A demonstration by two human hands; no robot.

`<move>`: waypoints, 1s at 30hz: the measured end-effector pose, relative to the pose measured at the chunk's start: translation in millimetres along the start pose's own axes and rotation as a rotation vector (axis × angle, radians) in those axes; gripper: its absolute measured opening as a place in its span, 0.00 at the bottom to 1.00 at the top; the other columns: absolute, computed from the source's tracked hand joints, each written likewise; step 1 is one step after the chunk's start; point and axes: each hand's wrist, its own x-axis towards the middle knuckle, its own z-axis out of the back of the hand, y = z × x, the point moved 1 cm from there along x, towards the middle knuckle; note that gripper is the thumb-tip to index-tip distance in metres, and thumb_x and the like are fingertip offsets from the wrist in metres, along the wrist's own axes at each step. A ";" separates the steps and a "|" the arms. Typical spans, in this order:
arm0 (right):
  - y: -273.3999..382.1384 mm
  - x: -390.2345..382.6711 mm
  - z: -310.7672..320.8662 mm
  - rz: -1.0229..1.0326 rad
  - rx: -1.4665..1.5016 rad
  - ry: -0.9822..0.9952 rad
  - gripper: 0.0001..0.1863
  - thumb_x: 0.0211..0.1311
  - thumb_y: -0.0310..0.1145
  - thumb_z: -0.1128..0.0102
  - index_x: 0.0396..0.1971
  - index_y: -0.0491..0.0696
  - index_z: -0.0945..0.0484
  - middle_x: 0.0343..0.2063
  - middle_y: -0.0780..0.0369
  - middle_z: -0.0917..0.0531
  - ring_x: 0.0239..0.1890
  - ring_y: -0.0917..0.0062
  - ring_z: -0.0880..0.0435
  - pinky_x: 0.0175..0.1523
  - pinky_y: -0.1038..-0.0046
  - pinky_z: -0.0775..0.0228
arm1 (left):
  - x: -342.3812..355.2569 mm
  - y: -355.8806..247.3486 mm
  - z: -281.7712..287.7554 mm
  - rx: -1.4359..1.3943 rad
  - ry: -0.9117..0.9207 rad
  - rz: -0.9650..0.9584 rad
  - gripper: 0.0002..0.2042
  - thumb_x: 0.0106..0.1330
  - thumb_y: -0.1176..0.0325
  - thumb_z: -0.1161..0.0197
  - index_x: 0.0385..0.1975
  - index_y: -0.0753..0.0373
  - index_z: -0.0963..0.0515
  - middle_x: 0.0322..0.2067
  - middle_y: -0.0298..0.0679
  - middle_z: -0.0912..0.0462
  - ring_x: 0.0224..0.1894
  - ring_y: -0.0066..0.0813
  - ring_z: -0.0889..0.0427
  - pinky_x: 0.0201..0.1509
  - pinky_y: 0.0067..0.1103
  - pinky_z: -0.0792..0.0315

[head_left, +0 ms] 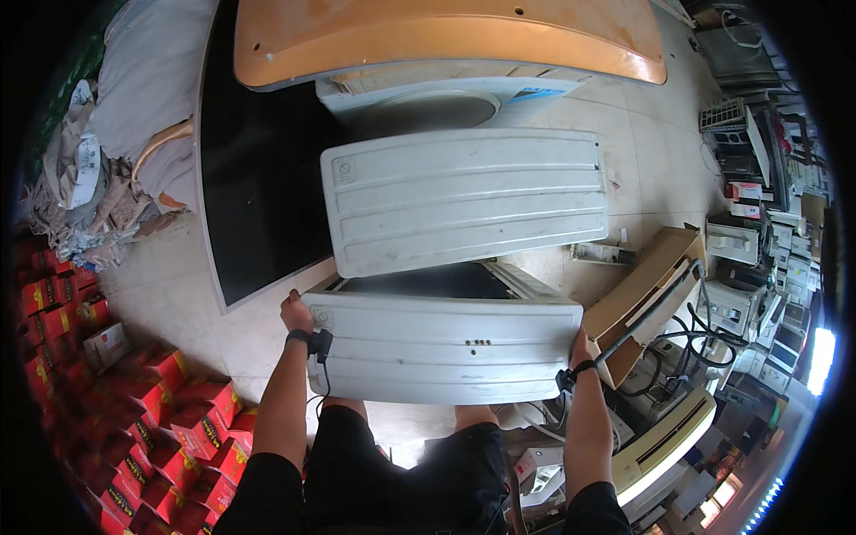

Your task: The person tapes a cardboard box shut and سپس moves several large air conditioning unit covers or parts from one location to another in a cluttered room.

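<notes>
A white, ribbed metal casing [437, 348], resembling an air-conditioner outdoor unit seen from above, is right in front of my legs. My left hand [295, 314] is closed around its left end near the far corner. At the opposite end, my right hand [578, 349] grips the edge, its fingers partly hidden by the casing. Small dark spots mark the top right of middle. Just beyond stands a second, similar white ribbed casing [468, 198]. Between the two, a dark surface [428, 282] shows, which seems to belong to the nearer one. What supports the casings is hidden.
A large black flat panel [259, 187] lies left of the casings. An orange board [446, 36] tops a white appliance [428, 109] at the far side. Red boxes [201, 428] pile up at left. An open cardboard box [637, 299], black cables [700, 334] and a cream appliance [664, 446] crowd the right.
</notes>
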 end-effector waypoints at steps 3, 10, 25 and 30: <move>11.5 -28.3 -37.8 0.032 -0.013 -0.043 0.38 0.62 0.65 0.59 0.60 0.49 0.32 0.61 0.62 0.31 0.61 0.68 0.33 0.66 0.71 0.44 | 18.7 32.3 2.1 0.021 -0.024 -0.025 0.16 0.67 0.62 0.57 0.36 0.65 0.24 0.38 0.56 0.20 0.41 0.58 0.22 0.48 0.39 0.29; -20.4 -33.3 -20.6 0.082 0.081 -0.049 0.30 0.65 0.58 0.60 0.52 0.50 0.26 0.50 0.63 0.21 0.52 0.68 0.25 0.61 0.69 0.37 | 72.8 88.2 -8.7 -0.119 0.006 -0.065 0.19 0.69 0.58 0.56 0.44 0.66 0.22 0.43 0.56 0.21 0.47 0.54 0.22 0.52 0.37 0.30; 29.6 -104.8 -63.2 0.089 -0.031 -0.015 0.26 0.68 0.50 0.60 0.53 0.47 0.27 0.39 0.65 0.19 0.41 0.75 0.21 0.51 0.68 0.29 | 81.0 104.9 -0.1 -0.517 0.140 0.354 0.17 0.66 0.57 0.50 0.38 0.64 0.20 0.36 0.51 0.17 0.42 0.47 0.19 0.49 0.33 0.26; 56.5 -97.8 -105.6 0.149 0.001 0.119 0.26 0.67 0.51 0.61 0.47 0.47 0.23 0.37 0.63 0.18 0.37 0.72 0.19 0.44 0.68 0.27 | 67.7 121.6 3.9 -0.402 -0.001 0.163 0.16 0.65 0.57 0.47 0.37 0.63 0.20 0.34 0.49 0.16 0.40 0.45 0.17 0.47 0.33 0.25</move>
